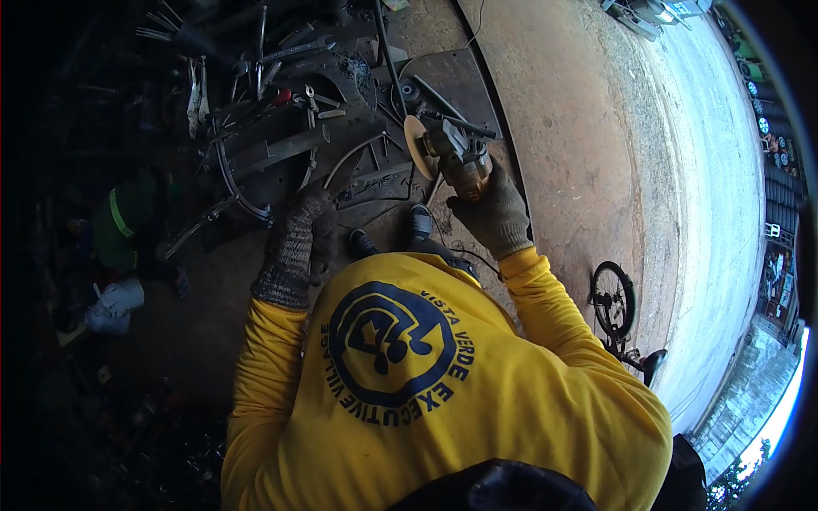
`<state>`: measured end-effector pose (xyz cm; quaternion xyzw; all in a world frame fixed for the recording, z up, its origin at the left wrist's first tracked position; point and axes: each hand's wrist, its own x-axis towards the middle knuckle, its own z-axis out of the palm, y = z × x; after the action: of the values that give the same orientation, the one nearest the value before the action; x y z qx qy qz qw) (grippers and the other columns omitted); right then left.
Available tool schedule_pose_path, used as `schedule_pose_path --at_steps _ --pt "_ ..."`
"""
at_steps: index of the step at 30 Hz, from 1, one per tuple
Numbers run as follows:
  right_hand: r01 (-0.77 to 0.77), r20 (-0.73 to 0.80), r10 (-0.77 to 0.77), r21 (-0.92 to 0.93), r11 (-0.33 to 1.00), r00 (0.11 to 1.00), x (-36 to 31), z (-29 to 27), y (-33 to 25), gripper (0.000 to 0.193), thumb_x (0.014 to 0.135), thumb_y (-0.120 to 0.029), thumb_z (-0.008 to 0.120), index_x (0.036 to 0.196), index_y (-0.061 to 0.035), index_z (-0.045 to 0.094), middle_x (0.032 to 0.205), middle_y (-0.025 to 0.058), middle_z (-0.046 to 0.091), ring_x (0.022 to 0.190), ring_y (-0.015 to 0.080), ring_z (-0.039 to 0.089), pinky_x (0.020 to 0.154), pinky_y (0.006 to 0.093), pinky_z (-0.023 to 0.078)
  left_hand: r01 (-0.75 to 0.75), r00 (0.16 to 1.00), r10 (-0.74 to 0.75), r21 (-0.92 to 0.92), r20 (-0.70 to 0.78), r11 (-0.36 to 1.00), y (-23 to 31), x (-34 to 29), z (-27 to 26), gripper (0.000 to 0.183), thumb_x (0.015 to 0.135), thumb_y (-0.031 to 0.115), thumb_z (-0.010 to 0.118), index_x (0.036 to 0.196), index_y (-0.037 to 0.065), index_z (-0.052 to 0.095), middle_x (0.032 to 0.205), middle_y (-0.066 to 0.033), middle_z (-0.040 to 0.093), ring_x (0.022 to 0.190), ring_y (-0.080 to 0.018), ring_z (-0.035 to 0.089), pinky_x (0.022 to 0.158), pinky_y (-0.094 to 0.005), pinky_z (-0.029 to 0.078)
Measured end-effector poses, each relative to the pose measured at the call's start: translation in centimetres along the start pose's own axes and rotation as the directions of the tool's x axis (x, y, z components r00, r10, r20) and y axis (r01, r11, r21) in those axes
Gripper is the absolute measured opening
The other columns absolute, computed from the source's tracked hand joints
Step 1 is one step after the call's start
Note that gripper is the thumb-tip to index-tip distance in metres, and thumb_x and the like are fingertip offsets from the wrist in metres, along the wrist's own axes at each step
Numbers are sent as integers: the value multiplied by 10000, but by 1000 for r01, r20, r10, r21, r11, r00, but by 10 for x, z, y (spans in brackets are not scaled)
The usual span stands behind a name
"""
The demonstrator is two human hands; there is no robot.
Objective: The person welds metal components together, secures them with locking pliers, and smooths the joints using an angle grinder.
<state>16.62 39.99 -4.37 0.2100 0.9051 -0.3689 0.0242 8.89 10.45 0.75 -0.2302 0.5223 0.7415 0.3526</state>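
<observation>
In my right hand [498, 213], gloved in grey-brown knit, is an angle grinder [464, 166], with the fingers wrapped round its body. Its thin tan disc [418, 147] stands edge-on to the left, above the cluttered metal work surface. My left hand [313, 223], in a dark knit glove, is curled at the near edge of that surface. A curved metal rod [349, 153] runs down to its fingertips; whether the hand grips it is too dark to tell. Locking pliers [198, 98] and a combination wrench [298, 51] lie farther off.
A dark cable [473, 255] trails below the grinder, near my feet [420, 221]. Left of me, in shadow, is a person in a green top [119, 221]. A bicycle wheel [613, 298] is on the right, beside the concrete ground. Loose metal parts crowd the far left.
</observation>
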Motion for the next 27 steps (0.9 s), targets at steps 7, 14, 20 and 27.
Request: schedule_pose_path --at_steps 7,14,20,27 --pt "-55 56 45 178 982 997 -5 -2 0 907 709 -305 875 1453 -16 443 1282 240 655 1169 391 657 994 438 532 140 988 -117 -256 101 956 -19 17 -17 391 1030 253 576 1366 58 533 605 106 360 399 -30 291 356 -209 235" --pt "97 13 -99 142 985 995 -5 -3 -1 910 697 -263 906 1441 -13 446 1241 214 674 1136 362 676 969 418 544 283 896 -131 -319 424 904 -9 13 -10 508 1050 216 534 1504 15 428 594 114 289 402 -19 252 357 -208 216" --pt "116 19 -118 90 989 993 -5 -4 -4 934 691 -289 907 1458 -33 440 1250 211 672 1148 364 673 967 420 547 214 925 -121 -230 359 949 -9 7 -11 515 1048 242 542 1497 10 444 602 106 344 400 -24 279 351 -212 234" --pt "92 97 -102 105 990 990 -7 -6 -6 920 711 -269 879 1480 -46 426 1324 205 636 1214 372 633 1047 428 507 145 910 -46 -211 412 967 -11 14 -30 170 1043 249 556 1142 121 609 594 92 381 386 -37 300 341 -215 241"
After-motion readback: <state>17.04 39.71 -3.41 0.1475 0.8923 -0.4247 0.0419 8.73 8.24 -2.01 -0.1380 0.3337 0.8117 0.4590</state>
